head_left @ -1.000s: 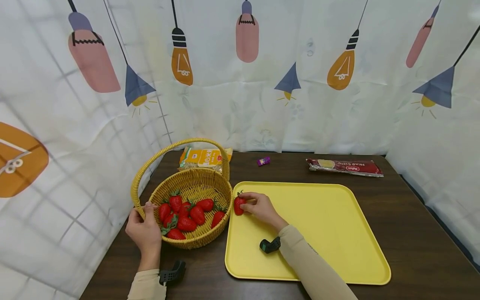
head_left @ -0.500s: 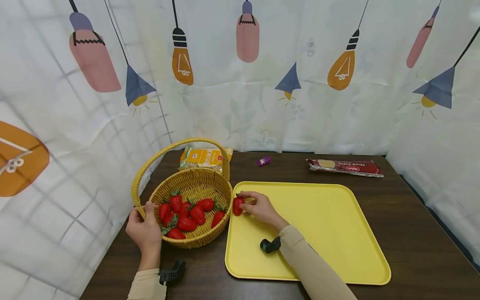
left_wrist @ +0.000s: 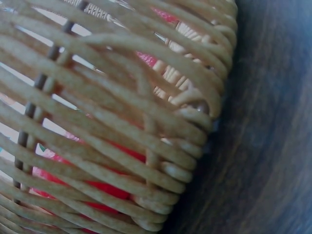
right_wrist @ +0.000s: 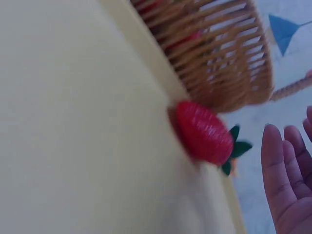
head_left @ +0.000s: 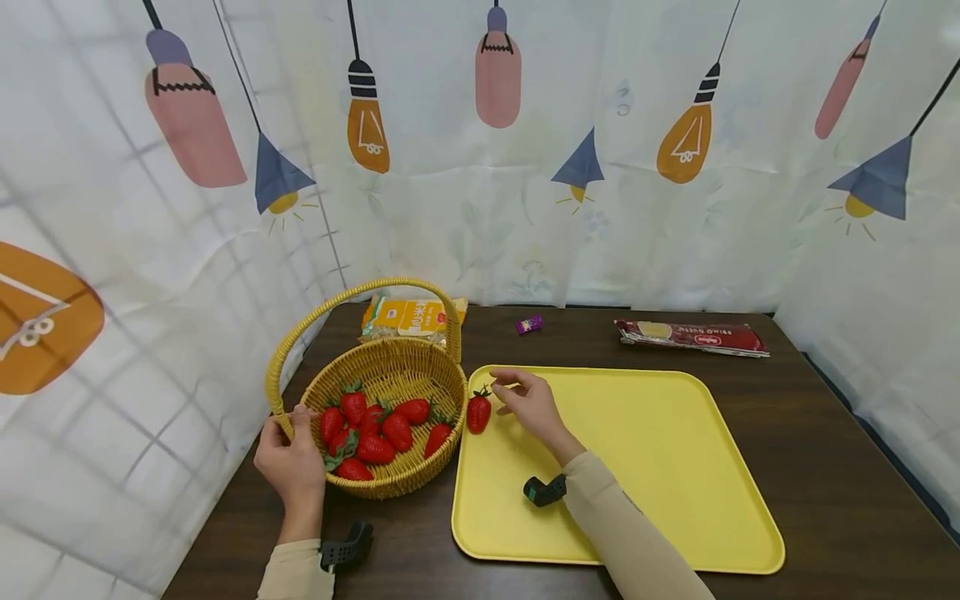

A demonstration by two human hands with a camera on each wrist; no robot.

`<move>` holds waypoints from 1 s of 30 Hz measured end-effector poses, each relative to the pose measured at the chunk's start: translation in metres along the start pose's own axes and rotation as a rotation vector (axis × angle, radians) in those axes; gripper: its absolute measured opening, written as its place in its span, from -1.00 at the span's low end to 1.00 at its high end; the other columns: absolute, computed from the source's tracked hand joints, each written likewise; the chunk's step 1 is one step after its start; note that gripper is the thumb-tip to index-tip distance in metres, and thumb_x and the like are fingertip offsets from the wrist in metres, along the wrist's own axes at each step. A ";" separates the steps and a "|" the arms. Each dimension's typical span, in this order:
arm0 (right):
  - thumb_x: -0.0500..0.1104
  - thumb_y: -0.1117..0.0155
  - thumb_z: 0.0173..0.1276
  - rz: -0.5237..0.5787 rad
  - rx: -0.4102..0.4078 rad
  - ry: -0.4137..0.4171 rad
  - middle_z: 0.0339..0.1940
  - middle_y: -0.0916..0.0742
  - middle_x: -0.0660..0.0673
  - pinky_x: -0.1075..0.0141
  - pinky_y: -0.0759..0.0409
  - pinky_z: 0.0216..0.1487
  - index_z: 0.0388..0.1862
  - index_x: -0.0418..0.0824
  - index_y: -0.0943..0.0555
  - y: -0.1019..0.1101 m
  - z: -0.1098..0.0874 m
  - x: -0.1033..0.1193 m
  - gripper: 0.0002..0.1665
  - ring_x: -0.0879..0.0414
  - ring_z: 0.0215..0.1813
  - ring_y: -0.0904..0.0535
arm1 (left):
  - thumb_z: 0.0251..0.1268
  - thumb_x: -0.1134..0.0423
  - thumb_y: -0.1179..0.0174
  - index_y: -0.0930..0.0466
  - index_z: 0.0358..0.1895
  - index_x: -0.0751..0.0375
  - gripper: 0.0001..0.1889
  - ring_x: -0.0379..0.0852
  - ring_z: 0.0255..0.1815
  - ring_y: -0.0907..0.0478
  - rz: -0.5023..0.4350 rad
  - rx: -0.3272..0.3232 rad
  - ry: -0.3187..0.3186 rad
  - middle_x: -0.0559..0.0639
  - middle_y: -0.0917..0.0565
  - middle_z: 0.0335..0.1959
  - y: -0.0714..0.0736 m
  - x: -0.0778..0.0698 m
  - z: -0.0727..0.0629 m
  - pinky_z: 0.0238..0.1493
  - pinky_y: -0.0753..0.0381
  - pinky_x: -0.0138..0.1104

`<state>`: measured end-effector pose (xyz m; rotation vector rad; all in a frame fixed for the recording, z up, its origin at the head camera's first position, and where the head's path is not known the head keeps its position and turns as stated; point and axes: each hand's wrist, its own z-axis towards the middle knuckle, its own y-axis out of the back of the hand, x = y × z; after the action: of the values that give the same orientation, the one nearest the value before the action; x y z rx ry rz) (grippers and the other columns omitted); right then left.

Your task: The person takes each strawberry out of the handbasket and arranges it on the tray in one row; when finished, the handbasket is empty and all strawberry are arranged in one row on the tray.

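Observation:
My left hand (head_left: 291, 462) grips the yellow wicker basket (head_left: 408, 481) at its left side, where the handle meets the rim. Several red strawberries (head_left: 375, 449) with green leaves lie in the basket; in the left wrist view they show through the weave. A single strawberry (head_left: 478, 413) rests on the left edge of the yellow tray (head_left: 600, 467), beside the basket. Just to its right, my right hand (head_left: 531, 410) hovers with fingers loosely extended and apart from it. The right wrist view shows the same strawberry (right_wrist: 204, 132) lying untouched, with the fingers (right_wrist: 275, 161) off to one side.
Behind the basket lies an orange and yellow food packet (head_left: 408, 317). A small purple candy (head_left: 528, 325) and a long dark red snack packet (head_left: 693, 335) lie along the back of the dark wooden table (head_left: 840, 500). A patterned white curtain (head_left: 465, 225) hangs behind.
My right hand has let go of the strawberry and lifted slightly away to the right. The strawberry stays at the tray's left edge. My left hand keeps its hold on the basket.

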<state>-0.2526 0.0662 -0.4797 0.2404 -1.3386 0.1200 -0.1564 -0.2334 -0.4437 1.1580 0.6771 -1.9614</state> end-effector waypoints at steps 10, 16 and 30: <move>-0.30 -0.19 0.43 0.086 0.235 0.087 0.04 -0.65 -0.38 0.03 -0.62 0.00 0.12 -0.47 -0.54 -0.024 0.001 0.049 -0.65 -0.38 0.01 -0.58 | 0.39 0.14 -0.20 -0.53 -0.36 0.60 -0.57 -0.36 -0.46 -0.45 -0.005 -0.009 0.008 -0.45 -0.61 -0.52 0.001 -0.002 0.000 -0.41 -0.27 -0.42; -0.24 -0.24 0.41 -0.068 0.392 0.179 0.03 -0.69 -0.25 0.28 -0.59 -0.01 0.12 -0.31 -0.60 -0.048 0.012 0.060 -0.67 0.08 -0.01 -0.64 | 0.40 0.12 -0.18 -0.54 -0.35 0.58 -0.57 -0.29 -0.46 -0.47 -0.013 0.011 0.015 -0.36 -0.64 -0.50 0.001 0.001 0.000 -0.40 -0.28 -0.41; -0.23 -0.30 0.37 -0.267 0.887 0.059 0.08 -0.70 -0.16 0.40 -0.55 0.02 0.14 -0.31 -0.60 -0.084 0.054 0.061 -0.62 0.29 -0.01 -0.62 | 0.41 0.13 -0.18 -0.56 -0.35 0.58 -0.56 -0.37 -0.39 -0.51 -0.019 0.009 0.001 -0.39 -0.63 -0.49 0.002 -0.001 -0.002 -0.32 -0.33 -0.41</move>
<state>-0.2708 -0.0308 -0.4178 1.1470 -1.1108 0.4901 -0.1533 -0.2329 -0.4439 1.1614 0.6826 -1.9814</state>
